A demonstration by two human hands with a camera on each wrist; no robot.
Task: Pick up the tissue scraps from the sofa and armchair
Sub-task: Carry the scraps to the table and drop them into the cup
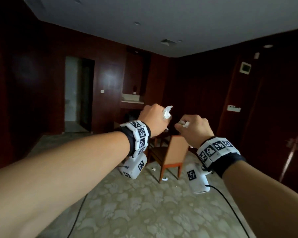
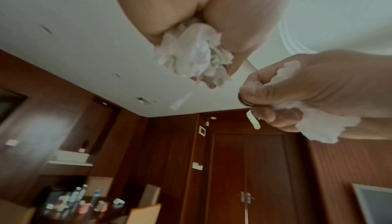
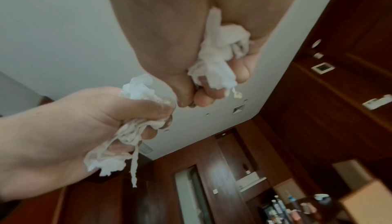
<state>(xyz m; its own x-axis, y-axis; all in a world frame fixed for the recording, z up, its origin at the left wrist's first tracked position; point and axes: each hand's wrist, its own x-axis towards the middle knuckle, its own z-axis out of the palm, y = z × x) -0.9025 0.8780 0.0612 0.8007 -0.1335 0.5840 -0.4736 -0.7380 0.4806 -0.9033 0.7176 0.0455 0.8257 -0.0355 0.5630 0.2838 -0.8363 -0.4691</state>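
Observation:
Both hands are raised in front of me, close together, each gripping crumpled white tissue scraps. My left hand (image 1: 155, 120) holds a bunched wad of tissue (image 1: 219, 112) that sticks out above its fist; the same wad (image 2: 195, 55) shows in the left wrist view. My right hand (image 1: 194, 127) clutches another wad (image 1: 186, 124), seen as white tissue (image 3: 216, 60) between curled fingers. In the right wrist view the left hand (image 3: 84, 127) has strips of tissue (image 3: 118, 145) hanging from it. More scraps (image 1: 165, 179) lie on the carpet by the chair.
A wooden chair (image 1: 172, 157) with a tan back stands on the patterned carpet (image 1: 144, 212) below my hands. Dark wood walls and a double door (image 2: 246, 185) surround the room. A table with bottles (image 2: 74, 200) sits behind the chair. Cables trail across the carpet.

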